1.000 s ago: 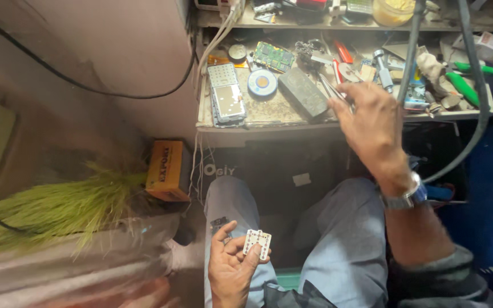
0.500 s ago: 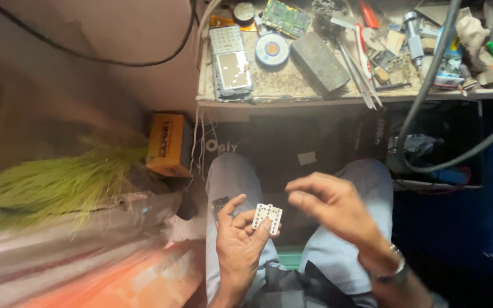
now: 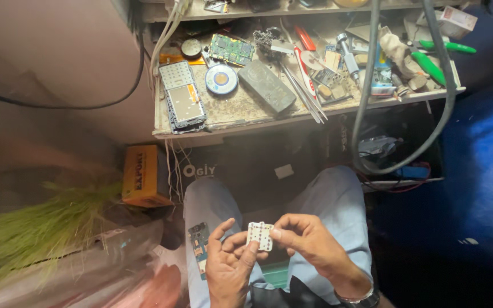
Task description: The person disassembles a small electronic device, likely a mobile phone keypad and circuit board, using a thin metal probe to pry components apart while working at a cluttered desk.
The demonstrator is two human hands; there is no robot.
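Over my lap, my left hand (image 3: 230, 265) and my right hand (image 3: 310, 246) both pinch a small white keypad membrane (image 3: 259, 235) dotted with contacts. The left fingers hold its left edge, the right thumb and forefinger its right edge. A green circuit board (image 3: 199, 245) lies on my left thigh, just left of the left hand. A watch sits on my right wrist (image 3: 354, 297).
A cluttered wooden bench (image 3: 246, 111) stands ahead, carrying stacked phone parts (image 3: 182, 102), a round solder reel (image 3: 221, 79), a grey block (image 3: 267, 85), tweezers (image 3: 303, 91) and green-handled pliers (image 3: 437, 57). A grey hose (image 3: 372, 102) hangs over its edge. An orange box (image 3: 141, 174) sits below left.
My right hand came down from the bench to my lap and took hold of the keypad membrane's right edge. The view tilted down slightly.
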